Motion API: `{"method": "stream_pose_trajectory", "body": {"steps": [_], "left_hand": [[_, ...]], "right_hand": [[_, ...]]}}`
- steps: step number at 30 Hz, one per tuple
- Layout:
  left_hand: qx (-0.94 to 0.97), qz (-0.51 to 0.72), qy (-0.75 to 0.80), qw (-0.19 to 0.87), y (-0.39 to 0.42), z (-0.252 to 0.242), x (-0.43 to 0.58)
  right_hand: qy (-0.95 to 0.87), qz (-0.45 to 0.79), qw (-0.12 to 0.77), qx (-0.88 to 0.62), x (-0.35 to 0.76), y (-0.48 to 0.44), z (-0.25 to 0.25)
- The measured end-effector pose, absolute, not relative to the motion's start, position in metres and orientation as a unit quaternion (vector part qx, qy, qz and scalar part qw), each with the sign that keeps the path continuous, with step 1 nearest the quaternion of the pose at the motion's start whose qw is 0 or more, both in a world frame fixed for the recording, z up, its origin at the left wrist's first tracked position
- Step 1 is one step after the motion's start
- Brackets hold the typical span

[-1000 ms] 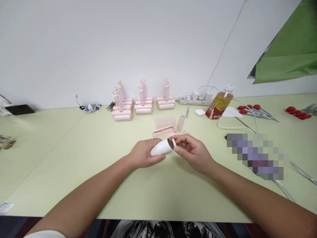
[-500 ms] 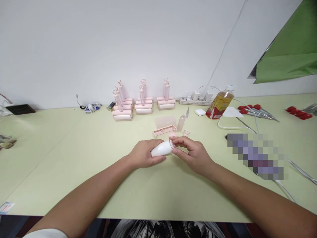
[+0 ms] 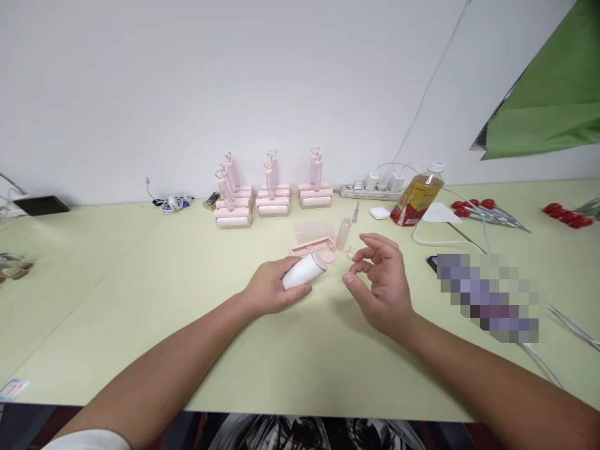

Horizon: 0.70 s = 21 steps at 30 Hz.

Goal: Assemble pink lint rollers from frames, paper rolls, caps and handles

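My left hand (image 3: 272, 286) is wrapped around a white lint roll (image 3: 302, 272), tilted up to the right, with a pink round piece at its far end. To its right my right hand (image 3: 382, 284) hovers apart from the roll, fingers curled but spread, with nothing visible between them. Just behind the roll lie an open pink casing (image 3: 312, 246) and a translucent cover (image 3: 314, 232). A pale pink tube handle (image 3: 344, 234) lies beside them. Partly hidden by my right fingers is a small pink heart-shaped piece (image 3: 351, 252).
Several pink lint rollers (image 3: 274, 206) stand in groups along the wall. Behind the right hand are a tweezer-like tool (image 3: 355, 212), a white box (image 3: 379, 213), a drink bottle (image 3: 417, 195) and a power strip (image 3: 372, 191). Red-handled tools (image 3: 487, 212) and a blurred-out phone (image 3: 434, 262) lie right, with cables.
My right hand has let go of the roll's end and moved right, its fingers opening. The roll in my left hand has tipped more upward, exposing its pink end.
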<state>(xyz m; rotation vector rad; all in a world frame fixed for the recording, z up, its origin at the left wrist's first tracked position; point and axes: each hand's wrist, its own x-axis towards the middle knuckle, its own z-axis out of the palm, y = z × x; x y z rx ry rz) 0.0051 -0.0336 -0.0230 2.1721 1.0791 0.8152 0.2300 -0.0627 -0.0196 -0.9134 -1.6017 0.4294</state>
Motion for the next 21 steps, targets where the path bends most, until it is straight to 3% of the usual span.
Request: {"method": "stream_pose_trajectory", "body": {"steps": [2,6,11,17,21], "left_hand": [[0.814,0.31,0.399,0.288,-0.034,-0.023,0.006],[0.82,0.305,0.39,0.288,-0.034,-0.023,0.005],[0.798,0.327,0.43,0.268,-0.033,-0.024,0.003],[0.819,0.322,0.404,0.251,-0.03,-0.029,0.0],[0.831,0.318,0.388,0.239,-0.029,-0.028,-0.002]], "right_hand": [[-0.696,0.185,0.575,-0.388,0.228,-0.067,-0.017],[-0.804,0.272,0.377,-0.372,0.227,-0.07,-0.009],[-0.749,0.222,0.407,-0.473,0.239,-0.051,-0.009],[-0.79,0.194,0.207,-0.544,0.247,-0.027,-0.021],[-0.809,0.177,0.154,-0.54,0.245,-0.026,-0.026]]}}
